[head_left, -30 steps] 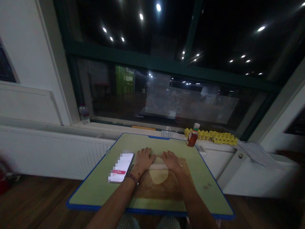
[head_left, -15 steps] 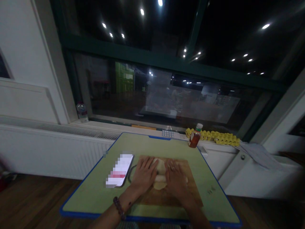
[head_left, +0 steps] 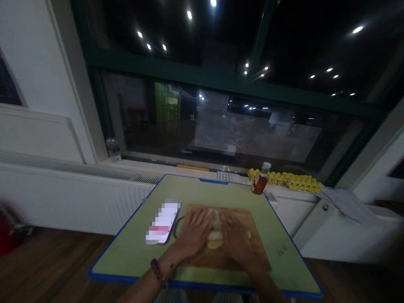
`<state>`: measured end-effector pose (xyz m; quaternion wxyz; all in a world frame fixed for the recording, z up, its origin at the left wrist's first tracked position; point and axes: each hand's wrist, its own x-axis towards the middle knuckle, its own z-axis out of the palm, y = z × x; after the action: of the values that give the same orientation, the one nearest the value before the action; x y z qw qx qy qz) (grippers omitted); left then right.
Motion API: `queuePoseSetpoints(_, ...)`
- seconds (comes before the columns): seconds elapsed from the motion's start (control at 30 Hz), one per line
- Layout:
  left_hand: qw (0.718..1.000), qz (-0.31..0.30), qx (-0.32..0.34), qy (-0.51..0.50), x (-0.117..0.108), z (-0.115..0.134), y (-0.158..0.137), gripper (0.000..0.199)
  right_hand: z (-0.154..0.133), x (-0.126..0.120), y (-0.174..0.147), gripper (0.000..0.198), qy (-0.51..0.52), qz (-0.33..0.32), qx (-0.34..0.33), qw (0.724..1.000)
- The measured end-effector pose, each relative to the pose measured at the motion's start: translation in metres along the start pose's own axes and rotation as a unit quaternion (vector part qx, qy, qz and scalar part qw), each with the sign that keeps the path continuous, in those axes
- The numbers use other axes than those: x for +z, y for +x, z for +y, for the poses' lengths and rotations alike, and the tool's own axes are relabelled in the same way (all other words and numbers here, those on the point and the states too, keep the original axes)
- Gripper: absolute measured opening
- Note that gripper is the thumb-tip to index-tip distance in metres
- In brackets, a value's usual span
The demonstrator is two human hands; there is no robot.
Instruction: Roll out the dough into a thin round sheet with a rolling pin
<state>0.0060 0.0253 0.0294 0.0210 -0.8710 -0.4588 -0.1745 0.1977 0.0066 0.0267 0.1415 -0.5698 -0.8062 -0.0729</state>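
My left hand (head_left: 197,231) lies flat, fingers stretched forward, over the left part of a pale rolling pin (head_left: 216,235). On its right part rests my right hand (head_left: 233,235), also flat with the fingers extended. Both palms touch the pin, and one rounded end shows past my right hand. Under the pin is a thin, pale sheet of dough (head_left: 214,244), partly hidden by my hands. The dough lies on a wooden cutting board (head_left: 252,256). A bead bracelet (head_left: 157,270) circles my left wrist.
A green folding table (head_left: 123,256) with a blue edge carries the board. Left of the board lies a lit phone (head_left: 162,225). A bottle of reddish-brown liquid (head_left: 259,182) stands at the far right corner. Yellow egg trays (head_left: 293,181) and a water bottle (head_left: 113,148) are along the windowsill.
My hands have come slightly closer together at the fingertips, staying on the rolling pin. The whole view has shifted a little, so the table appears farther right.
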Motion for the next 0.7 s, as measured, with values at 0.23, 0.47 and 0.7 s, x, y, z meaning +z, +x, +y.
queuePoseSetpoints(0.23,0.999,0.019,0.047,-0.007,-0.003,0.006,-0.016,0.049,-0.010,-0.001,-0.025,0.047,0.018,0.018,0.030,0.999)
queuePoseSetpoints(0.47,0.995,-0.030,-0.087,0.038,-0.008,0.003,0.026,0.048,0.004,0.001,0.021,0.047,0.006,0.005,0.011,1.000)
queuePoseSetpoints(0.7,0.999,-0.002,-0.041,0.030,-0.005,0.007,0.009,0.049,-0.007,-0.005,0.001,0.047,0.005,0.002,0.032,0.999)
